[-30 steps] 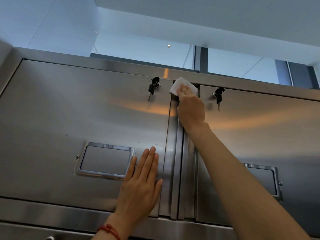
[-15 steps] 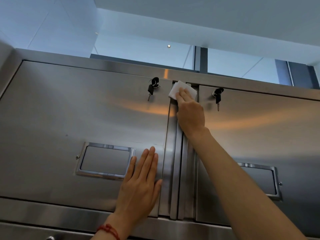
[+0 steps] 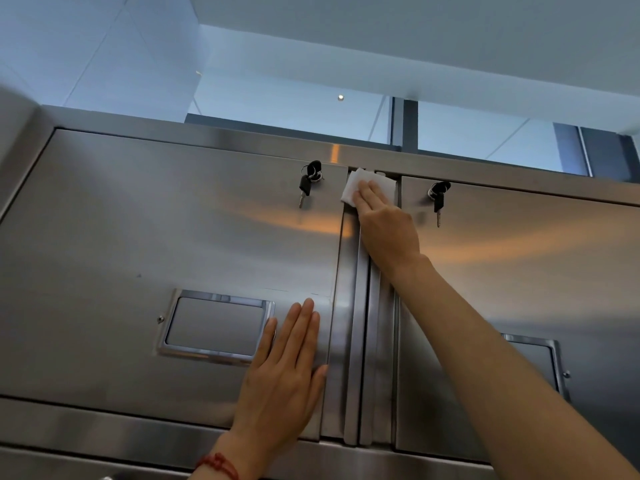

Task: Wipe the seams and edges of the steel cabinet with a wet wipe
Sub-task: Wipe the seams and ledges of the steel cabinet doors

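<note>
Flat right fingers (image 3: 372,197) press wet wipe (image 3: 360,183) onto seam (left hand (image 3: 287,375) flat).

Commercial kitchen: lockable steel cabinet (image 3: 173,237)

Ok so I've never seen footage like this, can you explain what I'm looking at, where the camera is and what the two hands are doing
There is no machine here: these are a person's two bare hands, filmed by a wide-angle camera worn on their head. It looks up at a steel cabinet with two doors.

The right hand presses a white wet wipe with straight fingers against the top of the vertical seam between the doors. The left hand lies flat on the left door, beside a recessed handle; a red bracelet sits on that wrist.

A bunch of keys hangs from each door's lock: left keys, right keys. Above the cabinet you see ceiling and glass panels.
</note>
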{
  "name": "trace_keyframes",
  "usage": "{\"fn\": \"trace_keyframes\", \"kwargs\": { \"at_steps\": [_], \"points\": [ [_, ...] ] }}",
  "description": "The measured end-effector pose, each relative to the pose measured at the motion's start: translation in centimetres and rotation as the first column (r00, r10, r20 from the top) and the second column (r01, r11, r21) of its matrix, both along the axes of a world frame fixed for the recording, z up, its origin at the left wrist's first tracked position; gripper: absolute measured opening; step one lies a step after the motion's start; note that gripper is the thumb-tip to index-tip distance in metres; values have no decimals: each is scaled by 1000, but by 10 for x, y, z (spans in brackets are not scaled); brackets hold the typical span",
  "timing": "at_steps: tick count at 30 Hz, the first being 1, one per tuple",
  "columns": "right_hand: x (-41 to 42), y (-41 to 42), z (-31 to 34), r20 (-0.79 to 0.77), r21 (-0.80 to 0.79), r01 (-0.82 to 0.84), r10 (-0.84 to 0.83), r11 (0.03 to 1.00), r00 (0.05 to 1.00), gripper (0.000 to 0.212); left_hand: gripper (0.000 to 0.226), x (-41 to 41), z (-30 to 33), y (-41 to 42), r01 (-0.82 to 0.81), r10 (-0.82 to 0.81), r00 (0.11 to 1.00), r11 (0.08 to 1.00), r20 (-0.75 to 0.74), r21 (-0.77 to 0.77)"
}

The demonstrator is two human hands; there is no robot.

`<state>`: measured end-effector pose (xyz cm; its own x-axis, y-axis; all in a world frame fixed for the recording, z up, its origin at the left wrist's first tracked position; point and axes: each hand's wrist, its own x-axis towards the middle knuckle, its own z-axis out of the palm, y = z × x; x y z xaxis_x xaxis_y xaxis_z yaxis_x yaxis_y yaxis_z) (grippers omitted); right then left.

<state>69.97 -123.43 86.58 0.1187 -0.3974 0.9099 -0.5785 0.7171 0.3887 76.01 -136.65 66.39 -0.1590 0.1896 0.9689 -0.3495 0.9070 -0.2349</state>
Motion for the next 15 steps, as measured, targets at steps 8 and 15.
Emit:
{"fn": "trace_keyframes", "kwargs": {
  "at_steps": [8, 15],
  "points": [
    [-1, 5, -1, -45, 57, 26, -23, 998, 999, 50, 56, 0, 1, 0, 9, -9, 1000, 1000, -5, 0],
    [-7, 10, -3, -99, 100, 16, -6, 995, 995, 51, 56, 0, 0, 1, 8, -7, 1000, 1000, -5, 7]
  ]
}}
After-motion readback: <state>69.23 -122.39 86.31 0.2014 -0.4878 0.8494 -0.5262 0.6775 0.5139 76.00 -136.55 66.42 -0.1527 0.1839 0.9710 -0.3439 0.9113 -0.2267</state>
